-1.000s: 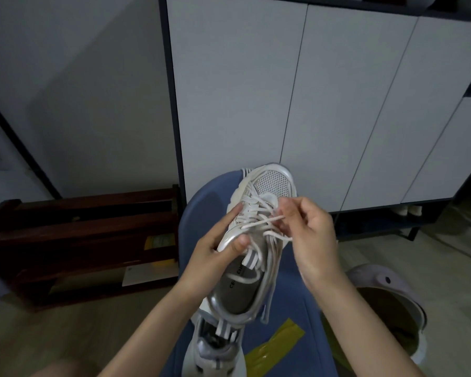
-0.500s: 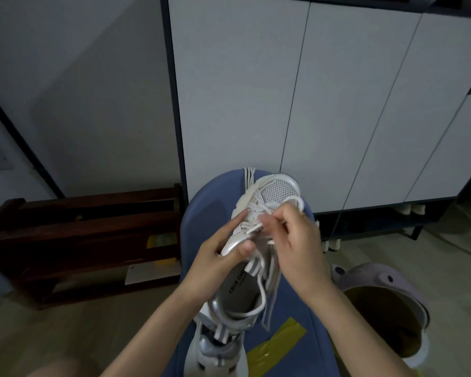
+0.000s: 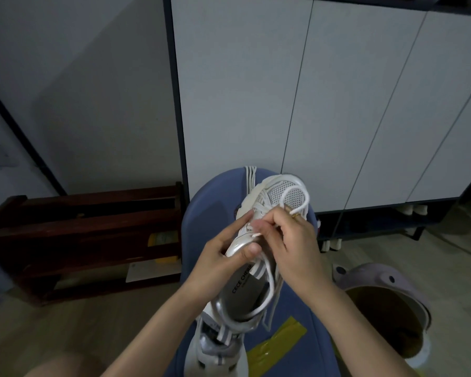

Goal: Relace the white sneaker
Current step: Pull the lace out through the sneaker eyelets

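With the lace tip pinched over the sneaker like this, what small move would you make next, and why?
Probably push the lace tip into the nearest eyelet: the right hand pinches it just above the eyelet row while the left hand grips the white sneaker steady.

Blue padded seat [image 3: 215, 202], second white sneaker [image 3: 215, 352] and yellow tape strip [image 3: 276, 341] on it
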